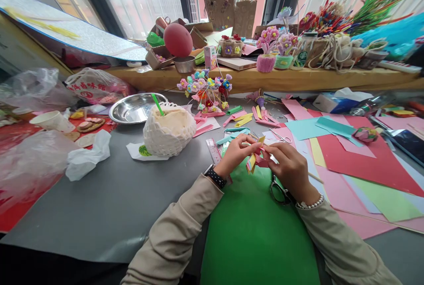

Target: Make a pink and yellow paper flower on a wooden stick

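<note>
Between my two hands is a small folded paper piece [253, 161] in yellow and pink, held above the far end of a green mat [258, 227]. My left hand [239, 152] pinches it from the left, with a dark watch strap at the wrist. My right hand [289, 165] grips its pink side with thumb and fingertips. Some of the piece is hidden behind my fingers. Just under my right hand lie dark-framed glasses [278, 191]. Folded paper strips [244, 119] in pink, yellow and teal are scattered beyond my hands, near scissors [281, 136] and a ruler [213, 150].
Left of the mat stands a coconut [170, 130] in white foam netting with a green straw, beside a metal plate [132, 107]. Coloured paper sheets [364, 161] spread across the right. Behind, a ledge [159, 79] carries a balloon [178, 39] and crafted flowers [267, 39].
</note>
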`<state>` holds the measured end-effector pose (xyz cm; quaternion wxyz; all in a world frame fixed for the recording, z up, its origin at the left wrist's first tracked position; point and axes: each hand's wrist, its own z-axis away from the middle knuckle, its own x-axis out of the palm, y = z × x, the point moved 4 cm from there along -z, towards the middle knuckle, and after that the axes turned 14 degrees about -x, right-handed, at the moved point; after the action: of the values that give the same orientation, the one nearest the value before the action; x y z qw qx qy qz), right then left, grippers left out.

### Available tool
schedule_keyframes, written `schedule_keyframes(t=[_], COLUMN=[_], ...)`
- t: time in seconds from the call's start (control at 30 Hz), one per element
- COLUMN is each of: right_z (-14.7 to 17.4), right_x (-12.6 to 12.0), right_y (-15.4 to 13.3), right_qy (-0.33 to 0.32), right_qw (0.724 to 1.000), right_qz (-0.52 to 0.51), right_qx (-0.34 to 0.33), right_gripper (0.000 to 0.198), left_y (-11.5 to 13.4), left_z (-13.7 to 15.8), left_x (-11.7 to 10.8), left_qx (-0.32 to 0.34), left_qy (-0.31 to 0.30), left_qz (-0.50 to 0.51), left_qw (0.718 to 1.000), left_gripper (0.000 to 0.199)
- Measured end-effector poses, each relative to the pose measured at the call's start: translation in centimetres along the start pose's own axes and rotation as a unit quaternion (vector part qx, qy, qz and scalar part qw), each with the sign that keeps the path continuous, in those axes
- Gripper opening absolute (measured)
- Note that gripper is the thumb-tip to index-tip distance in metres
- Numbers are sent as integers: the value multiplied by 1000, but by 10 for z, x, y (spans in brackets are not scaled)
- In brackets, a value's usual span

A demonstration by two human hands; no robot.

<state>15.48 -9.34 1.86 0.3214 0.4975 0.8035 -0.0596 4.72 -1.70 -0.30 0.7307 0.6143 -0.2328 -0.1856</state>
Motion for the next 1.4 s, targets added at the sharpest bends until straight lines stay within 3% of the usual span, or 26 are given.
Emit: schedule_keyframes(t=[0.4,0.53,0.73,0.93,1.1,1.4], right_z=[1,0,-2,-2,0,1], right_x=[-3,-2,1,0,1,6], right_y=[1,5,10,9,9,15], right_qy=[23,26,12,1,-13,-53], right_qw=[1000,998,989,989,991,976], right_qz=[-20,-38,-104,-99,-84,-163], right_qx=[5,51,100,109,101,138], right_gripper=[8,7,6,7,8,8], left_y=[0,-1,-3,-8,-5,-4], left_z=[0,0,0,-1,0,0], left_x=[-1,-2,-3,-1,-2,-2], left_qx=[2,0,-36,-100,-86,-85], left_qy=[8,21,31,20,32,35], left_qz=[6,4,-6,28,-7,-21], left_qw=[1000,1000,999,994,996,996], left_gripper=[28,28,28,29,29,27])
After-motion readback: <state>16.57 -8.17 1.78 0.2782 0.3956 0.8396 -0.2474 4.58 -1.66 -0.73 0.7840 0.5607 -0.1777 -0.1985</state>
